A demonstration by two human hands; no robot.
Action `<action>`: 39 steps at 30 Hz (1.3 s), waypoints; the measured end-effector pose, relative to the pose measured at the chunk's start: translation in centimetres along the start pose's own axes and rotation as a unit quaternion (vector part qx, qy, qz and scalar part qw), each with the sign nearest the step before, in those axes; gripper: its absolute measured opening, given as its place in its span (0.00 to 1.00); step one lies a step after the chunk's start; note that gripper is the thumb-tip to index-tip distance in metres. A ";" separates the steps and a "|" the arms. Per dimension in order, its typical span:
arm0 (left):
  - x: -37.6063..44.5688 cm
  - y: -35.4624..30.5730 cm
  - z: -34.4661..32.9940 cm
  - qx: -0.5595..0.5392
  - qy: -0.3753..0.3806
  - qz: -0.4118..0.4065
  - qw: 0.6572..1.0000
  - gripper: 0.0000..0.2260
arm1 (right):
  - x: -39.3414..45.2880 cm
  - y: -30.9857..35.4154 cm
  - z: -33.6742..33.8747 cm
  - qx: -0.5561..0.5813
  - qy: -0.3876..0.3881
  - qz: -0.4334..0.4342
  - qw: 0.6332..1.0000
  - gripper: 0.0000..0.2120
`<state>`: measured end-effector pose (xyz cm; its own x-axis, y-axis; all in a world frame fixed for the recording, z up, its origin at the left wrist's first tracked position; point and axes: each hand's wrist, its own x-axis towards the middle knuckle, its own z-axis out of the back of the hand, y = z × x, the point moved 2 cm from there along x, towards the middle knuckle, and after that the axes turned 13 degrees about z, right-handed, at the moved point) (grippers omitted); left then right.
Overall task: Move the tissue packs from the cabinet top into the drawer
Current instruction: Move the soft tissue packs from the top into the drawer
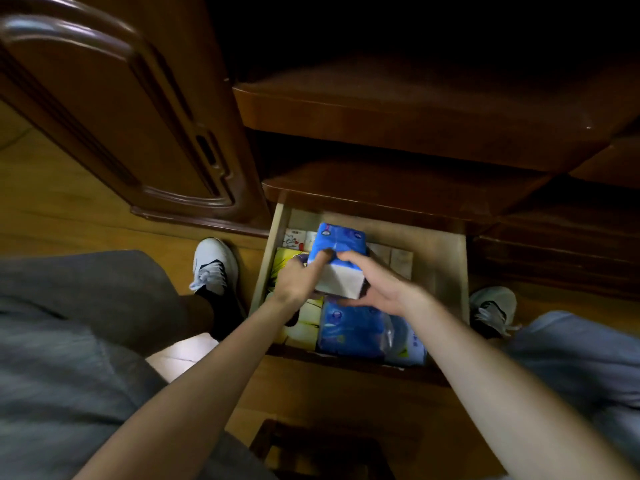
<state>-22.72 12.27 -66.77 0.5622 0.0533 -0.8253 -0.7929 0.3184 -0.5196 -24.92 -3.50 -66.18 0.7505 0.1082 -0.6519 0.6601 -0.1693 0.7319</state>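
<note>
You've got both hands in the open drawer [450, 268], holding one blue tissue pack [341, 242] btwn them, over the drawer's middle w/ its white end facing you. Your left hand [298, 280] grips the pack's left side, index finger laid across the blue top, other fingers curled under. Your right hand [377, 282] grips the right side, fingers curled over the top edge, thumb below the white end. Already in the drawer: another blue pack [353, 329] at the front, just below your hands, yellow packs [287, 261] along the left wall, small white packs [294, 239] at the back left, pale ones [401, 259] back right. Cabinet top [398, 178] sits above the drawer. Your white shoes [214, 263] flank the drawer on the wood floor [52, 202].
</note>
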 end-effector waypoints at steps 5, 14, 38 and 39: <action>1.1 -0.4 3.5 0.173 -0.194 -0.164 0.951 0.26 | 3.1 0.8 -1.2 -0.014 -0.054 0.062 0.997 0.13; 3.7 2.1 6.0 0.268 -0.222 -0.181 0.920 0.29 | 10.0 -0.5 -1.6 0.042 -0.158 0.098 0.982 0.50; 4.0 4.5 5.4 0.245 -0.140 -0.197 0.939 0.44 | 11.7 -2.4 1.3 0.074 -0.315 0.167 0.931 0.36; 4.0 4.5 5.5 0.248 -0.140 -0.198 0.938 0.45 | 11.3 -2.4 1.5 0.076 -0.361 0.177 0.912 0.32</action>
<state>-22.76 19.08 -71.20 0.8845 0.0615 -0.4624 -0.3402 0.7632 -0.5493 -18.12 -3.29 -75.61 0.6641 -0.6438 -0.3802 0.3266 -0.2077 0.9221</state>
